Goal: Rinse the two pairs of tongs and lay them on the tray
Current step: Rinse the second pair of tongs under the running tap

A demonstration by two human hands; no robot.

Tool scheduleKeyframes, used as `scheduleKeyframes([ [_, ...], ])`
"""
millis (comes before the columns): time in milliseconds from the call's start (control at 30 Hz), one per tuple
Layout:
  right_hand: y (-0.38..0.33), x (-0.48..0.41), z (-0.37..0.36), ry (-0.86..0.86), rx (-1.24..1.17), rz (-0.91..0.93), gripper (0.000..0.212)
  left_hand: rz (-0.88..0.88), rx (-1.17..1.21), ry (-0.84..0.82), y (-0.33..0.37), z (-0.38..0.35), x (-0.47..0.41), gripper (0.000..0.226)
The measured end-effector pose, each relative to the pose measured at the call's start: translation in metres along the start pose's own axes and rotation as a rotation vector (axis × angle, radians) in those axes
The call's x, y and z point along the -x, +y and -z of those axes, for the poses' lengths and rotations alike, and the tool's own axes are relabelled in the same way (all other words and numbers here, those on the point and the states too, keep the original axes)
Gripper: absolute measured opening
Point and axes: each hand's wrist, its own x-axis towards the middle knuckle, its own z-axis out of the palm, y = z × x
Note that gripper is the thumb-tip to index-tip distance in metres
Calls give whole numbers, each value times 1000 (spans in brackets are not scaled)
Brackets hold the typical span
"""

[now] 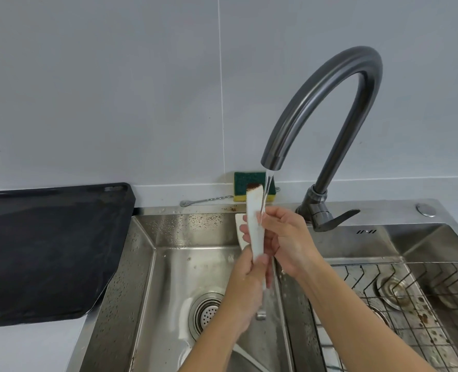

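Currently rinsing one pair of tongs [255, 232] under the stream from the tap [329, 103], over the left basin of the sink [168, 264]. Left hand [245, 285] closed round the lower handle end; right hand [284, 237] wrapped round the middle, fingers rubbing the white arm where the water lands. Brown residue at the upper tip, above the point where the stream hits, so not yet washed off. Second white arm showing just behind the hands. Something pale lying low in the basin near the drain [206, 312], possibly the other pair; cannot tell. Tray [48, 248] bare on the counter to the left, well apart from the hands.

Risks from here, as judgement: wet, smooth handles slipping through the grip and dropping into the basin; water running down the arm and splashing onto the counter; dirty tip missed if not lowered into the stream; drips carried across on the way to the tray.
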Motion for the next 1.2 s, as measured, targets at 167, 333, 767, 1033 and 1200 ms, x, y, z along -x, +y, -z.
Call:
scheduleKeyframes([
  [167, 10, 5, 6, -19, -55, -41, 9, 55, -109, -127, -7, 14, 5, 23],
  [333, 23, 13, 11, -28, 57, -60, 13, 223, -202, -189, -13, 32, 13, 28],
  [767, 40, 29, 5, 178, 278, 2, 25, 273, 275, -47, 17, 9, -3, 26],
  [1033, 34, 17, 11, 99, 268, -96, 28, 218, 256, 7, 13, 12, -1, 26],
  [1200, 28, 10, 6, 8, 201, -86, 30, 183, 145, 58, 11, 9, 0, 29],
])
